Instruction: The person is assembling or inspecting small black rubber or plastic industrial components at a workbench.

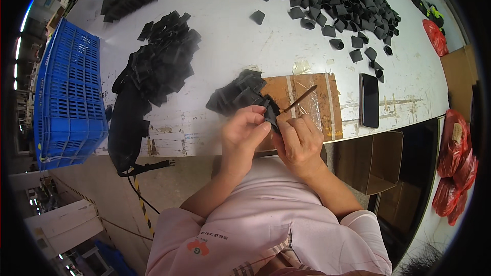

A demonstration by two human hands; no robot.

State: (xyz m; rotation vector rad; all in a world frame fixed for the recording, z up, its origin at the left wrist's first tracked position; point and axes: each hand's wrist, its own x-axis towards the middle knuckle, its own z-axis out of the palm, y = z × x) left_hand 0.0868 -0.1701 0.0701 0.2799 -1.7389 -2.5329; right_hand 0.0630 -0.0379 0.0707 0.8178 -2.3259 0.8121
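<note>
Just above the table's front edge, my left hand [243, 135] is closed, thumb and fingers pinching a small black fabric piece [271, 113]. Close beside it, my right hand [300, 140] is closed on the lower end of the same piece, its fingertips partly hidden. A thin brown stick-like tool [302, 97] slants up past the right hand's fingers; whether that hand grips it I cannot tell. Beyond the left hand lies a bunch of black fabric pieces [232, 93], reaching up to the held one. A taped brown cardboard sheet [330, 107] lies under the hands.
Many loose black folded pieces [337, 5] are heaped at the far right. On the left lie a long black strap bundle [158, 61] and a blue crate [71, 92]. A phone [369, 100] rests right of the cardboard. Red plastic bags [454, 158] and a carton [371, 163] stand right.
</note>
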